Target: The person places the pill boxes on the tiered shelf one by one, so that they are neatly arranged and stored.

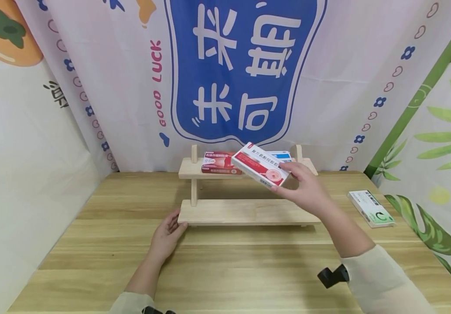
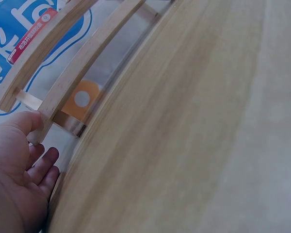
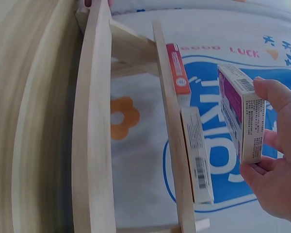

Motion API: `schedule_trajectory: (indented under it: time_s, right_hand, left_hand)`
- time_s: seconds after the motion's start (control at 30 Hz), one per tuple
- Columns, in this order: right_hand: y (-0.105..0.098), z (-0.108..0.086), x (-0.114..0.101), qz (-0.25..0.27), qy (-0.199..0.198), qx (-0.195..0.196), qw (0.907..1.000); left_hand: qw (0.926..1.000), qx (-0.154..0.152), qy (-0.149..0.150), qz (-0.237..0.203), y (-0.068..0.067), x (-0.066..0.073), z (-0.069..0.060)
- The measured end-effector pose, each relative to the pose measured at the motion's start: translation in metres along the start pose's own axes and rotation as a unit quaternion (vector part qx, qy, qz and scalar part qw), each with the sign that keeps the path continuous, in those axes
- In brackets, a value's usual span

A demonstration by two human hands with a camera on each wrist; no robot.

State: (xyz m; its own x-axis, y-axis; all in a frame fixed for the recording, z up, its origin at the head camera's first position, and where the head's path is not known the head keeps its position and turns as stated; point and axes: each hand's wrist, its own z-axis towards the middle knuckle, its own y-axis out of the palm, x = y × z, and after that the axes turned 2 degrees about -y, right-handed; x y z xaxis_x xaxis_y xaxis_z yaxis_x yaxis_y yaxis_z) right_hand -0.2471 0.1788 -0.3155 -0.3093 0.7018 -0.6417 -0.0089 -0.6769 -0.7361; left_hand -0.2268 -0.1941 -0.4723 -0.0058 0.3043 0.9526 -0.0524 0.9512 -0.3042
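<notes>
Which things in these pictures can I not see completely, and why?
Head: part of the blue-white box, behind the held box.
Head: fine print on the green-white box, too small.
Left wrist: part of the left hand, cut by the left edge.
Right wrist: one end of the lower shelf, cut by the bottom edge.

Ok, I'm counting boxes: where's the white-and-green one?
In the head view, the white-and-green box lies at right on the table, between the wooden stand and the leaf-printed cloth.

The head view is bright and evenly lit, a soft shadow crossing the worktop (image 1: 225, 270); dimmer wrist views bow the wooden shelf (image 3: 94, 145).
</notes>
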Motion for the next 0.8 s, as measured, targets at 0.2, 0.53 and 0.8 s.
schedule_trajectory:
  time_s: [0.2,0.53,0.8]
  right_hand:
    - [0.019,0.0,-0.01,0.009,-0.01,-0.022,0.9997]
    - [0.048,-0.004,-0.017,0.032,-0.03,-0.045,0.998]
    - [0.068,-0.006,-0.013,0.033,-0.045,-0.056,0.9968]
  left_hand:
    - [1.0,0.002,-0.005,-0.005,0.001,-0.001,0.001]
    - [1.0,0.005,-0.004,-0.007,0.001,-0.001,0.001]
    - [0.9997,0.021,0.009,0.001,0.001,-0.001,0.001]
